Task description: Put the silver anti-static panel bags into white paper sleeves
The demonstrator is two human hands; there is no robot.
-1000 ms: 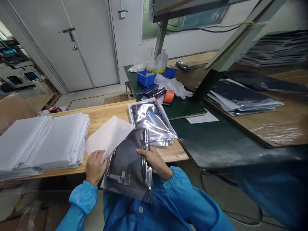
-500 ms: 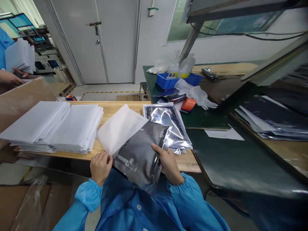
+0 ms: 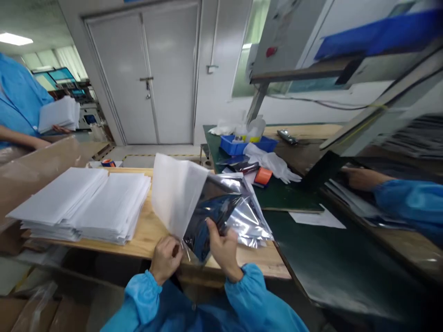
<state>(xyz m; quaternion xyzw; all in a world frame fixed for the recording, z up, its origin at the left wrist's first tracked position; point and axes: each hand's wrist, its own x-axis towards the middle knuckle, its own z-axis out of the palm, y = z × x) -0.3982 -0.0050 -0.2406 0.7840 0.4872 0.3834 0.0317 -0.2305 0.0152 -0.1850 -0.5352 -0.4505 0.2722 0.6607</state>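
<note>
Grey double doors (image 3: 117,83) at back, white wall beside them; wooden table (image 3: 277,263) up front, green table (image 3: 304,272) adjoining at its right end. Dark glossy bag (image 3: 197,230) held up, tilted, over the wooden table's front edge, right of the middle. White sheet (image 3: 178,193) standing up along the bag's left side, overlapping it. Left hand (image 3: 166,258): fingers curled closed, pinching the sheet's lower corner at the front edge. Right hand (image 3: 223,249): gripping the dark bag by its right side, thumb on the near face, fingers mostly hidden behind.

Silver bags (image 3: 251,214) lie behind the right hand, near the wooden table's right end, partly covered by the dark bag. Two stacks of white sheets (image 3: 110,203) side by side at the left end, close to the front edge. Cardboard box (image 3: 41,177) just beyond.

Green table, far left corner: blue tray (image 3: 230,148) with bottles (image 3: 256,131), white gloves (image 3: 273,163) in front, orange roll (image 3: 263,176) beside gloves. Co-worker at far left (image 3: 20,101) holds a white pile (image 3: 58,113). Another blue sleeve (image 3: 408,203) at right, blurred; that hand's grip: cannot tell.
</note>
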